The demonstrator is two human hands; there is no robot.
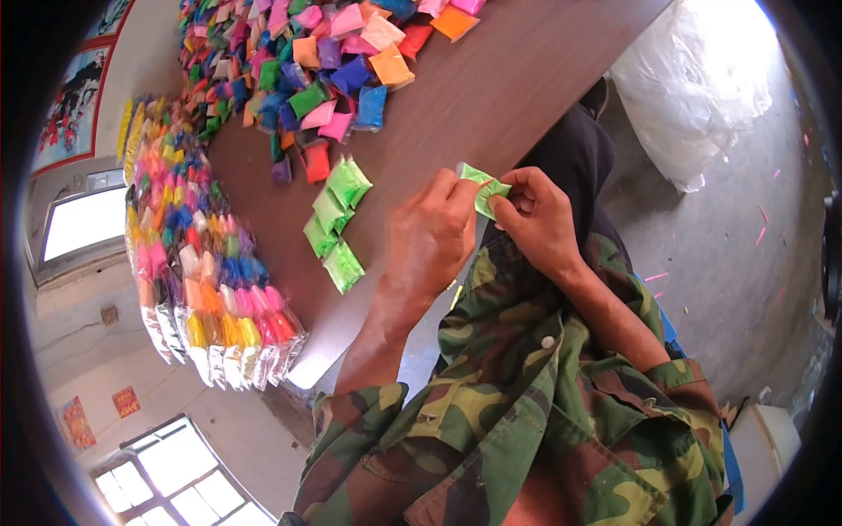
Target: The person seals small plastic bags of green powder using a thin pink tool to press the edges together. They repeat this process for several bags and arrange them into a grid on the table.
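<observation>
A small bright green packet [481, 186] is held between my two hands above the table's front edge. My left hand [436, 223] has its fingers closed on the packet's left side. On its right side, the thumb and bent fingers of my right hand [537, 215] pinch the packet. Left of my hands, several similar green packets [333, 209] lie in an overlapping row on the brown table [263, 210].
Many loose coloured packets [307, 101] are heaped across the far part of the table. Filled clear bags of coloured packets [210, 298] stand along the left edge. A large translucent plastic bag [693, 96] rests on the grey floor at the right.
</observation>
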